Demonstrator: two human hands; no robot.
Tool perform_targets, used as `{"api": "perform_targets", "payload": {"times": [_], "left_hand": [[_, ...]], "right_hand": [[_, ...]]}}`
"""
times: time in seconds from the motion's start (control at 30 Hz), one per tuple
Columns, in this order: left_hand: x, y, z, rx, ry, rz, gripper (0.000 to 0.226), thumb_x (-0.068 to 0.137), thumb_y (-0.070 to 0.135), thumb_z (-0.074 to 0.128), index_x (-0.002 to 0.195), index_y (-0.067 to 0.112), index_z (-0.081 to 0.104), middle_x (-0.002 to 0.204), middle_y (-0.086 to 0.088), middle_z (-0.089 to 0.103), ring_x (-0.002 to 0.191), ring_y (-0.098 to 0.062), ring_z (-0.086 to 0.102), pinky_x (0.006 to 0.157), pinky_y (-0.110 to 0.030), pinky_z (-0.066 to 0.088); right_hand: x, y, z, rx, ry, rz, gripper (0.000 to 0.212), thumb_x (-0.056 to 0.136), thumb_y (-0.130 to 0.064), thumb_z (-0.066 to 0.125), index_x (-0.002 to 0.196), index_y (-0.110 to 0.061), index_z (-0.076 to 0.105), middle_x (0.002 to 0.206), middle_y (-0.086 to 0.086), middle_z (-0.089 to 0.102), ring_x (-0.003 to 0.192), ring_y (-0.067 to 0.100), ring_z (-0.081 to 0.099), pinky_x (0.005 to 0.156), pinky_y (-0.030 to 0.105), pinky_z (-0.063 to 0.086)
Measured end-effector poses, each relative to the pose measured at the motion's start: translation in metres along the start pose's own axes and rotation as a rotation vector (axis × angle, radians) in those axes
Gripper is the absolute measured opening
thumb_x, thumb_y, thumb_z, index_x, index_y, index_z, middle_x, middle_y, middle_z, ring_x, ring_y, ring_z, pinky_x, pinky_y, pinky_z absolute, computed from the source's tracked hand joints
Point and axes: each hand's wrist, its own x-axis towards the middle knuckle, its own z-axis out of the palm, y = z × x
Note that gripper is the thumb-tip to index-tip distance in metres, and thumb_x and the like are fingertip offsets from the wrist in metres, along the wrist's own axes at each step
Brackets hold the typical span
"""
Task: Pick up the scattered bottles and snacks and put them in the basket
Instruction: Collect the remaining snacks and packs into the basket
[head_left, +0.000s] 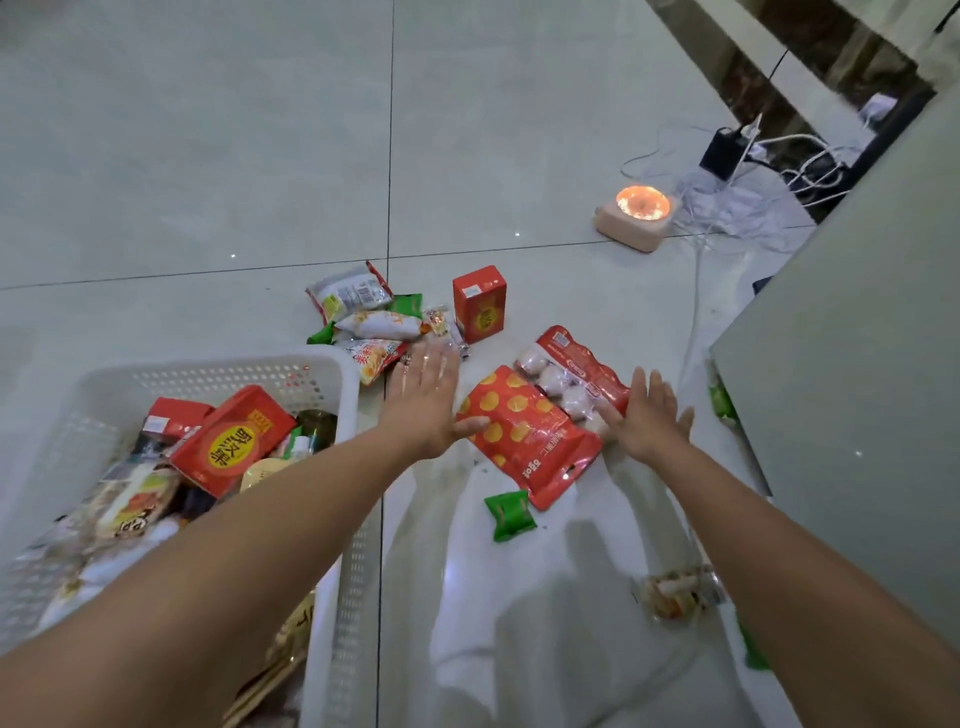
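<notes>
Nearest, a green sachet (509, 515) lies on the floor just short of the red dotted snack pouch (524, 436). The pouch lies flat between the hands, its long axis pointing away and leaning left. The left hand (423, 400), spread and empty, has its thumb touching the pouch's left edge. The right hand (649, 418), equally spread, reaches its right side by the pack of white balls (571, 374). The basket (208, 376) stands beside the left arm. Beyond stands a red carton (480, 304).

One view only: your head cam, wide-angle, looks forward and steeply down at the floor (208, 156), close; left hand (423, 400) and right hand (649, 415) mid-frame, basket (218, 364) lower left.
</notes>
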Motion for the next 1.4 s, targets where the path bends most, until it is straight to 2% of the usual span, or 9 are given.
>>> {"api": "perform_targets", "payload": {"times": [0.13, 0.27, 0.47, 0.6, 0.7, 0.87, 0.97, 1.17, 1.4], "left_hand": [[0.026, 0.016, 0.012, -0.083, -0.027, 0.022, 0.104, 0.083, 0.070, 0.042, 0.149, 0.015, -0.016, 0.158, -0.007, -0.020, 0.145, -0.024, -0.018, 0.117, -0.044, -0.006], [0.030, 0.037, 0.030, -0.257, -0.138, -0.002, 0.102, 0.085, 0.065, 0.047, 0.149, 0.016, -0.016, 0.159, -0.008, -0.015, 0.147, -0.025, -0.011, 0.117, -0.043, -0.001], [0.042, 0.046, 0.046, -0.332, -0.080, -0.077, 0.108, 0.082, 0.055, 0.061, 0.150, 0.013, -0.012, 0.158, -0.016, 0.008, 0.145, -0.034, 0.010, 0.116, -0.045, 0.015], [0.042, 0.047, 0.039, -0.366, -0.036, -0.181, 0.121, 0.065, 0.047, 0.081, 0.150, 0.013, 0.001, 0.150, -0.019, 0.019, 0.140, -0.036, 0.016, 0.111, -0.047, 0.023], [0.034, 0.043, 0.034, -0.317, -0.067, -0.183, 0.103, 0.055, 0.049, 0.086, 0.134, 0.014, 0.029, 0.137, -0.013, 0.041, 0.129, -0.032, 0.035, 0.103, -0.047, 0.029], [0.023, 0.041, 0.019, -0.367, -0.028, -0.088, 0.089, 0.053, 0.044, 0.088, 0.119, 0.015, 0.036, 0.127, -0.009, 0.046, 0.122, -0.030, 0.039, 0.099, -0.046, 0.034], [0.011, 0.042, 0.010, -0.377, 0.005, 0.006, 0.088, 0.055, 0.042, 0.088, 0.122, 0.016, 0.037, 0.133, -0.010, 0.035, 0.126, -0.030, 0.031, 0.101, -0.044, 0.037], [-0.022, 0.031, -0.020, -0.643, -0.056, 0.109, 0.068, 0.059, 0.024, 0.088, 0.104, 0.018, 0.038, 0.107, -0.008, 0.064, 0.095, -0.028, 0.063, 0.081, -0.047, 0.054], [-0.074, -0.065, -0.133, -1.037, 0.163, -0.061, 0.062, 0.060, 0.017, 0.088, 0.113, 0.014, 0.055, 0.106, -0.004, 0.064, 0.100, -0.025, 0.061, 0.084, -0.036, 0.052]], "right_hand": [[0.029, -0.003, 0.005, 0.126, 0.014, 0.035, 0.077, 0.095, -0.047, 0.041, 0.151, -0.012, 0.002, 0.159, 0.012, 0.003, 0.147, 0.027, 0.003, 0.118, 0.049, 0.004], [0.036, 0.003, 0.018, 0.294, 0.016, 0.053, 0.064, 0.085, -0.039, 0.061, 0.135, -0.008, 0.037, 0.138, 0.019, 0.042, 0.125, 0.037, 0.045, 0.105, 0.046, 0.036], [0.036, 0.001, 0.013, 0.442, -0.041, 0.183, 0.072, 0.072, -0.034, 0.077, 0.123, -0.004, 0.035, 0.126, 0.018, 0.051, 0.117, 0.036, 0.051, 0.098, 0.043, 0.044], [0.042, 0.018, 0.023, 0.540, -0.085, 0.280, 0.099, 0.035, -0.044, 0.089, 0.113, -0.007, 0.040, 0.116, 0.012, 0.059, 0.107, 0.032, 0.058, 0.093, 0.046, 0.050], [0.036, 0.032, 0.037, 0.612, -0.156, 0.303, 0.104, 0.009, -0.051, 0.083, 0.103, -0.011, 0.064, 0.102, 0.010, 0.069, 0.094, 0.028, 0.066, 0.086, 0.042, 0.056], [-0.022, 0.009, 0.024, 0.875, -0.136, 0.359, 0.045, 0.058, -0.009, 0.084, 0.096, -0.006, 0.060, 0.098, 0.013, 0.068, 0.086, 0.029, 0.066, 0.077, 0.041, 0.058], [-0.038, 0.009, 0.024, 0.957, -0.090, 0.386, 0.046, 0.061, -0.002, 0.082, 0.102, -0.001, 0.061, 0.096, 0.016, 0.068, 0.080, 0.030, 0.068, 0.072, 0.043, 0.059], [-0.069, 0.003, -0.006, 1.138, 0.009, 0.427, 0.040, 0.067, -0.004, 0.080, 0.102, 0.004, 0.062, 0.064, 0.012, 0.061, 0.041, 0.016, 0.053, 0.043, 0.027, 0.055], [-0.109, -0.042, -0.066, 1.113, -0.067, 0.151, 0.038, 0.069, -0.007, 0.079, 0.103, -0.001, 0.064, 0.063, 0.004, 0.062, 0.042, 0.011, 0.055, 0.046, 0.023, 0.055]]}}
